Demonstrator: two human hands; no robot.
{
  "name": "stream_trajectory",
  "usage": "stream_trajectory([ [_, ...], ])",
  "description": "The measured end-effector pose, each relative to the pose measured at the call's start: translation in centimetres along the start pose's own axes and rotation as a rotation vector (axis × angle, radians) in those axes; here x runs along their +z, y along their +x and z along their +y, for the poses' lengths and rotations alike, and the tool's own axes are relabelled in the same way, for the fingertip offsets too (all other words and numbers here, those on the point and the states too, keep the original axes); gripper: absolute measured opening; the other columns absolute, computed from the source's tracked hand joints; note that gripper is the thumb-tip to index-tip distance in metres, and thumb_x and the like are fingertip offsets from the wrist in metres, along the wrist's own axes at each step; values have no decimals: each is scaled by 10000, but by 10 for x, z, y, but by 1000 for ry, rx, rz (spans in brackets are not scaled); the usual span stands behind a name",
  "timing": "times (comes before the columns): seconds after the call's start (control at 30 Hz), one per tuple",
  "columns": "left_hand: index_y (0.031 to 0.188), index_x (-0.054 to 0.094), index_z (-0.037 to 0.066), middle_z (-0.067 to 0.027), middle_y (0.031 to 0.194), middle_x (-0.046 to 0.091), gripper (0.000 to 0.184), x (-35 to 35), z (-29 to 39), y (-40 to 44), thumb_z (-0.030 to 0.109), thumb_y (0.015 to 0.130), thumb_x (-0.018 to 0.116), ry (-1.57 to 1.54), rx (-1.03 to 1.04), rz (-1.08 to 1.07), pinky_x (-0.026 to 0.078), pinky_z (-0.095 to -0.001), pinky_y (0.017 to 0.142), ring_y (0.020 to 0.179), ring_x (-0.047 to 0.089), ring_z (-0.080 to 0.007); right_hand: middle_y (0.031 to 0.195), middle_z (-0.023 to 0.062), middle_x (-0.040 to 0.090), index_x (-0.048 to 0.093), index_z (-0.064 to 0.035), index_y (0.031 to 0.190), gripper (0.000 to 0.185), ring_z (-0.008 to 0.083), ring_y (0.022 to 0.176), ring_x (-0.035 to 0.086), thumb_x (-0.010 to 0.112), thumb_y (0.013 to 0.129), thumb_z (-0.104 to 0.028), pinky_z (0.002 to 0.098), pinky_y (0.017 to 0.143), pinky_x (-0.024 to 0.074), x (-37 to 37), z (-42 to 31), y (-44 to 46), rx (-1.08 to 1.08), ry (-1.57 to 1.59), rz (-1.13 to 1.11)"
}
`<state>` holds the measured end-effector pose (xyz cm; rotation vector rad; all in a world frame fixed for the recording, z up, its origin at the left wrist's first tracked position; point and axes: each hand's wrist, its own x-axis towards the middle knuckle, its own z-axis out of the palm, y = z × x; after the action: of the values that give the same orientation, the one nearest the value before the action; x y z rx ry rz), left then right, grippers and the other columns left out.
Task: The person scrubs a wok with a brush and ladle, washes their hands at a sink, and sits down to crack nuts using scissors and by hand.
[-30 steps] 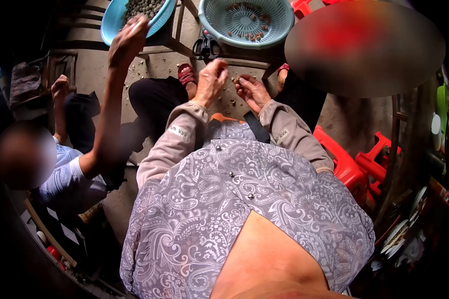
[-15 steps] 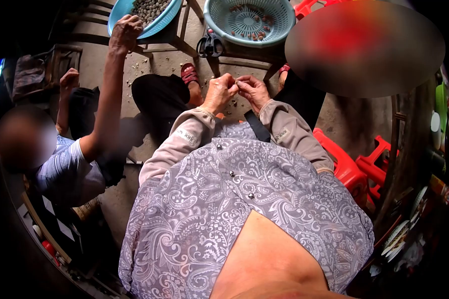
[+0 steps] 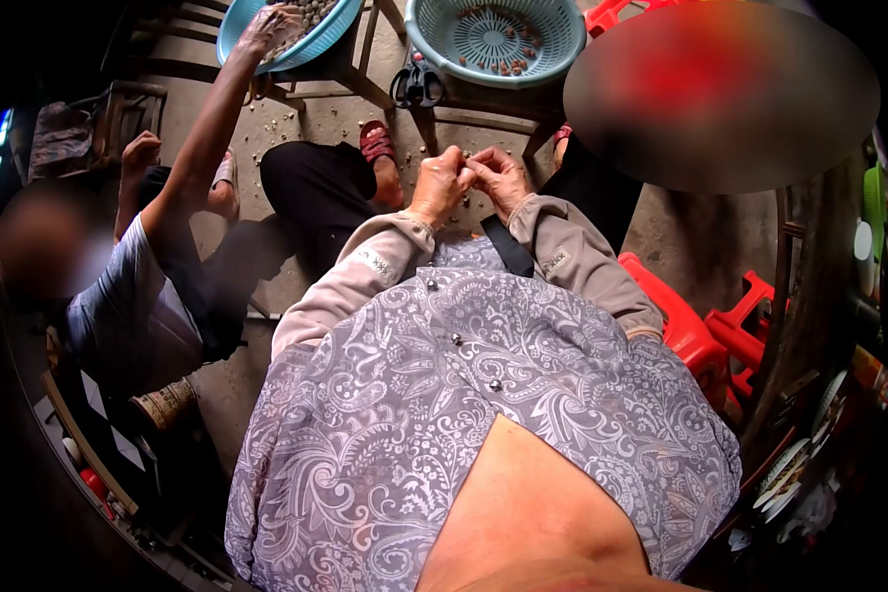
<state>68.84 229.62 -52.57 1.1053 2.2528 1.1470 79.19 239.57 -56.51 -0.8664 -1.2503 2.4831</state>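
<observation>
My left hand (image 3: 439, 187) and my right hand (image 3: 502, 182) meet in front of my lap, fingertips pinched together. Whatever lies between them is too small and hidden to name. Beyond them, a light-blue plastic colander (image 3: 434, 61) holds a scattering of small reddish-brown pieces. Below its left side are scissors (image 3: 417, 84) with black handles. At upper left, a blue basin (image 3: 337, 41) is filled with round, greyish-brown, nut-like pieces (image 3: 311, 14); a co-worker's hand (image 3: 269, 28) reaches into it.
The co-worker (image 3: 133, 296) sits at my left. Wooden chairs (image 3: 360, 84) support the basin and stand near the colander. Pale bits litter the concrete floor (image 3: 291, 123). Red plastic stools (image 3: 696, 340) stand to my right, and a dark shelf with dishes (image 3: 784, 474) lines the far right.
The co-worker's raised hand has opened from a fist at the basin's rim and moved into the basin. My hands remain pinched together in nearly the same place.
</observation>
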Motion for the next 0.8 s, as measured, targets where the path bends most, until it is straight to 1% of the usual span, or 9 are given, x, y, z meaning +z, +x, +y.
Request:
stream_trajectory([
  [0.13, 802, 559, -17, -197, 680, 612, 162, 6, -5, -1, 128, 779, 627, -32, 7, 29, 486, -332, 545, 600, 634, -277, 762, -4, 612, 612, -75, 877, 83, 72, 668, 564, 663, 840, -129, 203, 600, 460, 4, 2, 1, -45, 5, 70],
  [0.23, 770, 600, -16, -157, 628, 613, 149, 4, -3, -1, 133, 769, 595, -190, -124, 83, 478, -325, 534, 582, 626, -209, 760, -4, 613, 611, -75, 878, 84, 70, 661, 570, 664, 839, -129, 191, 588, 460, 7, -2, -3, -21, -27, 60],
  [0.33, 865, 613, -13, -57, 628, 615, 144, 6, -11, -2, 118, 815, 578, -297, -253, 34, 458, -244, 499, 551, 570, -110, 768, 0, 620, 610, -73, 892, 81, 70, 659, 582, 653, 849, -128, 181, 575, 463, 8, -3, 1, 48, 57, 67],
  [0.37, 861, 621, -13, -13, 662, 599, 163, 11, -19, -1, 137, 856, 556, -541, -323, 7, 427, -200, 484, 541, 529, -69, 781, 1, 628, 608, -73, 907, 74, 71, 676, 599, 639, 859, -121, 174, 580, 482, 8, -7, -1, 66, 143, 65],
  [0.47, 872, 623, -15, -5, 691, 585, 184, -1, -13, -3, 140, 889, 526, -854, -458, -79, 405, -179, 480, 535, 502, -52, 814, -8, 619, 602, -85, 965, 101, 80, 745, 605, 619, 874, -127, 190, 650, 486, 2, -2, 4, 89, 260, 27],
  [0.5, 918, 630, -4, 0, 722, 576, 197, -2, -15, -6, 167, 904, 531, -849, -459, -93, 408, -181, 498, 565, 496, -50, 827, -7, 619, 597, -95, 985, 107, 85, 754, 609, 606, 883, -125, 193, 651, 489, -1, -1, 6, 100, 240, 7],
  [0.6, 912, 655, 9, -79, 762, 606, 210, 11, -21, -9, 195, 880, 563, -481, -199, 88, 465, -281, 598, 650, 573, -137, 841, -7, 615, 589, -105, 992, 112, 86, 751, 605, 607, 882, -122, 195, 651, 491, 2, -3, 4, 92, 243, 45],
  [0.63, 942, 659, 21, -80, 807, 599, 211, 7, -17, -10, 211, 861, 617, -445, -180, 46, 459, -274, 646, 733, 578, -134, 847, -8, 613, 586, -108, 988, 110, 87, 755, 602, 609, 881, -119, 196, 652, 490, 2, -4, 3, 96, 236, 28],
  [0.8, 910, 651, 3, -81, 772, 619, 201, 2, -11, -8, 191, 837, 654, -492, -249, -10, 466, -258, 644, 714, 581, -112, 821, -13, 607, 580, -117, 941, 106, 81, 716, 593, 640, 856, -98, 186, 593, 486, 5, -7, 0, 112, 277, 16],
])
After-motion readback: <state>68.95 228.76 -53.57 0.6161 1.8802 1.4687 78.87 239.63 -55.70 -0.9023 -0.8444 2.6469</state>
